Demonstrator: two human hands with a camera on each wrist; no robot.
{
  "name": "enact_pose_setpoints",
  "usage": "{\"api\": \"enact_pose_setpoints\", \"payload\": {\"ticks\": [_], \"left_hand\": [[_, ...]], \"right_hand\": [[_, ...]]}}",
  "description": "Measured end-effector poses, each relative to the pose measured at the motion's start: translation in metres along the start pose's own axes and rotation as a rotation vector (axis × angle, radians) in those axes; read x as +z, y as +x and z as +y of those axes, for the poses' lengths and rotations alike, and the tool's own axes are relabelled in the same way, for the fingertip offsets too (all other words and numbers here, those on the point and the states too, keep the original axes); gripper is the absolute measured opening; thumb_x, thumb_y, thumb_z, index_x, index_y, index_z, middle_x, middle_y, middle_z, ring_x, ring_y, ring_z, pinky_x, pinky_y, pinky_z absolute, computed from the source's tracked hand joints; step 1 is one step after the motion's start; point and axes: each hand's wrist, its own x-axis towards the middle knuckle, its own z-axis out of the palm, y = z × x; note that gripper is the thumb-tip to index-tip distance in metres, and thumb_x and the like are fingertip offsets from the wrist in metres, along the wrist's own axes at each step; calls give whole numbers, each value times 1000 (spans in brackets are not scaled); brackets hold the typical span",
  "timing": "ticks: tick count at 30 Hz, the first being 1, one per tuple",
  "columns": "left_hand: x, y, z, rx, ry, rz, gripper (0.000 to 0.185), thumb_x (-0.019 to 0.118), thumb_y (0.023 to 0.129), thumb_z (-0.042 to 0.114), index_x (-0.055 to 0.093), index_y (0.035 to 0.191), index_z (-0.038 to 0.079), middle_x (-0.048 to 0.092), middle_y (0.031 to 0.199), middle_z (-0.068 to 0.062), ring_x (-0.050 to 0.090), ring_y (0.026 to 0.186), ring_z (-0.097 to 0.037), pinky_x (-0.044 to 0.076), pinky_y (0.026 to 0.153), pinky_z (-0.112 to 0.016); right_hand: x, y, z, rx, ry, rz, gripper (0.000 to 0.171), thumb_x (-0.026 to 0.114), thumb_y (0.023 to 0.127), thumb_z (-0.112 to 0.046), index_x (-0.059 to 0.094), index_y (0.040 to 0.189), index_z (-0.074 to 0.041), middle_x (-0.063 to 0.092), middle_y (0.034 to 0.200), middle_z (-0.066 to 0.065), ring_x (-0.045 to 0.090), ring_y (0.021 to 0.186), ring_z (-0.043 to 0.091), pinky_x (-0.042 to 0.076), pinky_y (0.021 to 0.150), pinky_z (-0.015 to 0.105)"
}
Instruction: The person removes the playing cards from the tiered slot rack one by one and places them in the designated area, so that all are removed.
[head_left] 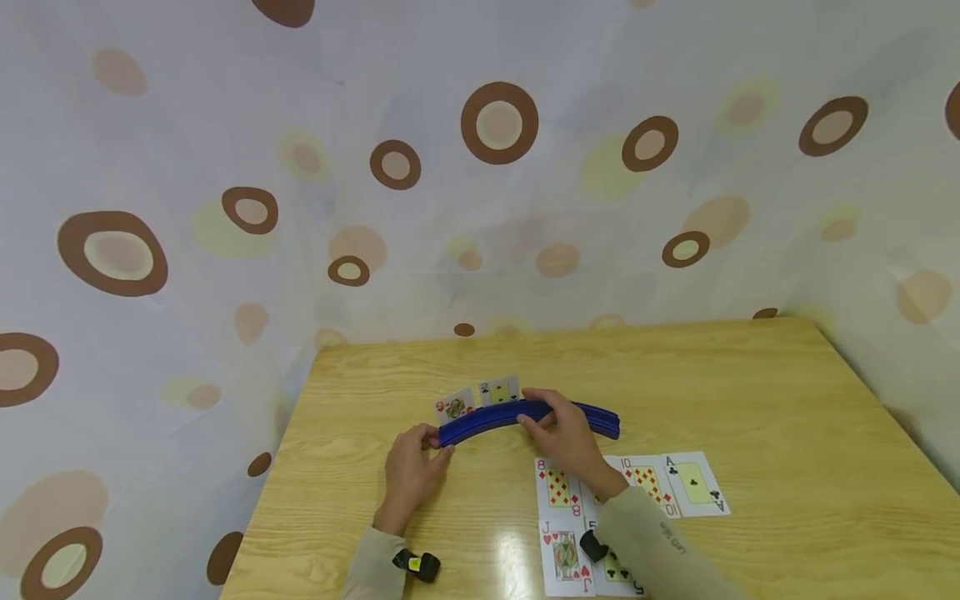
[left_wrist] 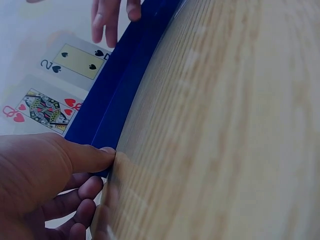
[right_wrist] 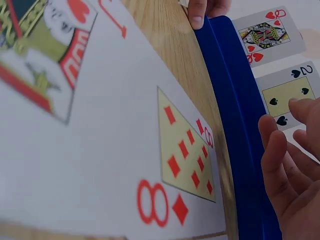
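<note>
A curved blue card holder (head_left: 480, 425) stands on the wooden table (head_left: 787, 400). In it stand a queen of hearts (head_left: 455, 407) and a 2 of spades (head_left: 499, 390), faces toward me. My left hand (head_left: 431, 446) holds the holder's left end, thumb (left_wrist: 92, 156) pressed to its near side and fingers curled round behind. My right hand (head_left: 536, 417) rests over the holder's middle with loosely straight fingers (right_wrist: 272, 150) beside the 2 of spades (right_wrist: 285, 92). The wrist views show the holder (left_wrist: 120, 85) (right_wrist: 235, 90) and the queen (left_wrist: 42, 107) (right_wrist: 262, 35).
Face-up cards lie in front of the holder: an 8 of diamonds (head_left: 558, 487), a 10 of diamonds (head_left: 648, 483), an ace of clubs (head_left: 697, 483), a jack of hearts (head_left: 564, 557) and a club card (head_left: 618, 571). A dotted curtain (head_left: 480, 167) hangs behind the table.
</note>
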Motion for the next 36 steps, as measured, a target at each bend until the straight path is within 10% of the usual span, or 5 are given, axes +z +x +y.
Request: {"api": "enact_pose_setpoints", "payload": {"ticks": [23,36], "left_hand": [[1,-1,-1,10,1,4,25,88,91,20,75,106,4,75,92,-3,69,93,-22,54,86,-41],[2,0,0,-12,-8,6,24,88,91,18,76,106,4,75,92,-3,69,93,-22,54,87,-42]], "right_hand": [[14,17,-5,-4,-16,107,7,75,104,-14,77,111,-17,79,106,6,54,57,4,43,52,23],[10,16,-3,-55,34,136,12,70,107,-11,73,117,-16,79,112,11,68,64,12,45,52,23]]}}
